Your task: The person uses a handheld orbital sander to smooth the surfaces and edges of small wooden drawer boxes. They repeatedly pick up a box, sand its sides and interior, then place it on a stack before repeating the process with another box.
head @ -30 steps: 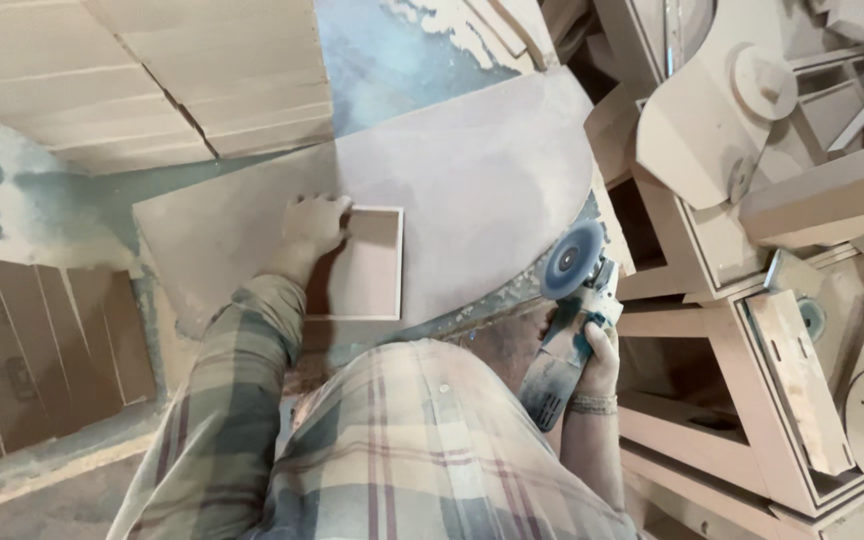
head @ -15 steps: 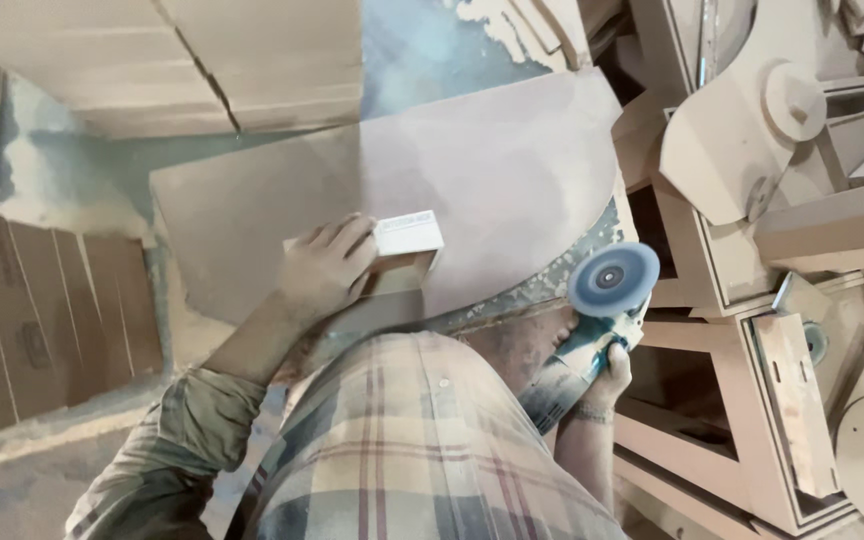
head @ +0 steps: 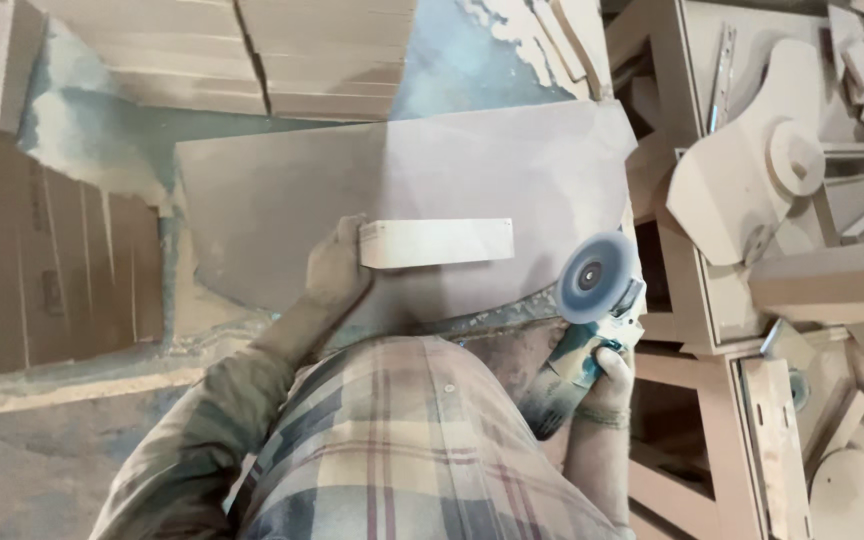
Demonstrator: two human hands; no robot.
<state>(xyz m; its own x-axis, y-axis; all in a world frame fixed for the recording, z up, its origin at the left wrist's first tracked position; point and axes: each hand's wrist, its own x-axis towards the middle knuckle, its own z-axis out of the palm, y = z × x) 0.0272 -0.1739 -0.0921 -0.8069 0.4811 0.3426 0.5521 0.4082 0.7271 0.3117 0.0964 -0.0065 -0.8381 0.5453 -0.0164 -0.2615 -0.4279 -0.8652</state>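
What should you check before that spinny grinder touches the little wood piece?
1. Left hand grips the wooden piece at its left end: ok.
2. Piece stands on edge over the grey board: ok.
3. Right hand wraps the angle grinder body: ok.
4. Grinder disc is apart from the piece: ok.
5. Left-hand fingers are at the far end from the disc: ok.
6. Whether the disc is spinning: cannot tell.
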